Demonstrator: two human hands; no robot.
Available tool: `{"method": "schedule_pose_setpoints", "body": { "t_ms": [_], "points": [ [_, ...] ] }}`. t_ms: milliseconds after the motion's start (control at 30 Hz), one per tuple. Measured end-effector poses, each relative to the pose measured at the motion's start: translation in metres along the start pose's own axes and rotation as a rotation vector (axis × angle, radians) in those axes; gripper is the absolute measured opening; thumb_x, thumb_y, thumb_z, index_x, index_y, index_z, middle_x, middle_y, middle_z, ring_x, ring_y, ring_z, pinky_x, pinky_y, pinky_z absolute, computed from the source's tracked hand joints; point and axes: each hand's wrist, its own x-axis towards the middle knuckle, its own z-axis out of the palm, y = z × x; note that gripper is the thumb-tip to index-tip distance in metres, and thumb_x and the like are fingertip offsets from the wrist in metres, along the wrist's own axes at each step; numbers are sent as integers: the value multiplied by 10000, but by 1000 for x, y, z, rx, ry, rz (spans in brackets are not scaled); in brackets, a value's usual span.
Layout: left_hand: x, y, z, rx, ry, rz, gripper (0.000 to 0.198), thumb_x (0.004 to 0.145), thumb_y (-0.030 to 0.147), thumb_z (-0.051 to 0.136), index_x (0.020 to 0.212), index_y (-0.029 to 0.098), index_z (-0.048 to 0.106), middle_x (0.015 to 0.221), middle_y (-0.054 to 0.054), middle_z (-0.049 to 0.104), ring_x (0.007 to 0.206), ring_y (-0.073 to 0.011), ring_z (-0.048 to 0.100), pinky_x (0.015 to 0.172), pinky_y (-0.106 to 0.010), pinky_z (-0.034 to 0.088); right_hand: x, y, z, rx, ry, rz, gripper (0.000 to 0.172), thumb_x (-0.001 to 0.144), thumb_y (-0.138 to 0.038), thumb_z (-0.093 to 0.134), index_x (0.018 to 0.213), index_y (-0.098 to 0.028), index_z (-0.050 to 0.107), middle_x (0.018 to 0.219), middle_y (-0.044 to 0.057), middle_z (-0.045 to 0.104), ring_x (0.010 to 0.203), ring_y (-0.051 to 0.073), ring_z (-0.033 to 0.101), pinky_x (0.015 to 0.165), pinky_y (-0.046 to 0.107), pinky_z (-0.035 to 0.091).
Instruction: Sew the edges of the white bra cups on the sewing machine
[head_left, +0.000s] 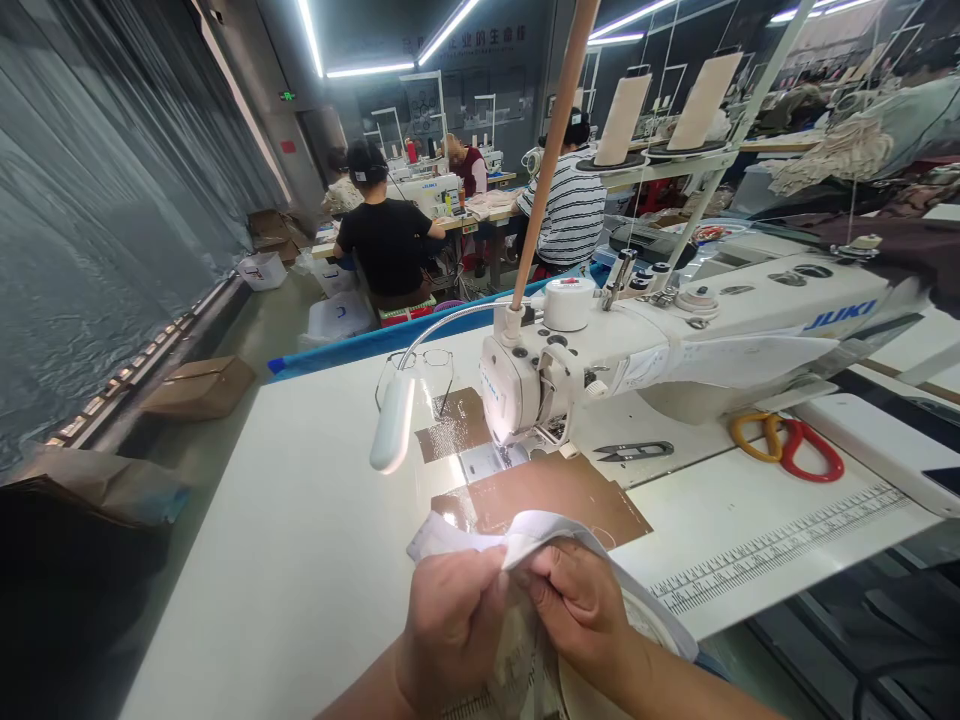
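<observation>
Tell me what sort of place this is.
Most likely a sewing workshop: a JUKI sewing machine stands close by, tall thread cones stand beyond it, and other people sit at machines farther back.

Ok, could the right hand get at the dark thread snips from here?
Probably yes, if it lets go first: the right hand is pinching the white fabric. The thread snips lie uncovered ahead of it, near the sewing machine, with no visible obstacle between.

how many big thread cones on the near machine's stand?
2. The left cone and the right cone sit side by side on the stand. No others appear hidden behind them.
</observation>
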Motion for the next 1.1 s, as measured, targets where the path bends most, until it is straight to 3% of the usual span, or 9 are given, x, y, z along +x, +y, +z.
{"method": "schedule_pose_setpoints", "body": {
  "t_ms": [233,400,600,1100],
  "points": [
    [-4,-1,-2,160,-1,107,278,807,64,518,1078,108,562,658,-69,680,579,-181,649,531,-274,501,0,-1,3,2,13,-7,227,901,-181,430,694,-189,522,568,-21,519,505,110,481,490,224,382],
    [-5,-3,-4,174,-22,166,323,798,43,507,1115,94,547,593,-41,644,488,-150,582,464,-255,448,0,0,3,-15,3,-4,246,895,-180,451,654,-183,493,547,-28,492,487,101,445,467,220,347],
    [-8,-2,-5,101,23,95,334,797,48,508,1119,123,551,698,-64,693,601,-163,651,558,-269,519,1,-3,0,106,-34,-43,161,867,-121,463,748,-188,549,615,-19,554,551,107,507,524,214,396],
    [-1,6,-8,67,84,50,260,820,86,496,1060,145,578,683,-50,695,591,-155,663,557,-254,537,2,-2,-3,128,-86,-92,221,878,-127,443,974,-203,627,816,45,651,713,147,623,635,242,496]
  ]
}}
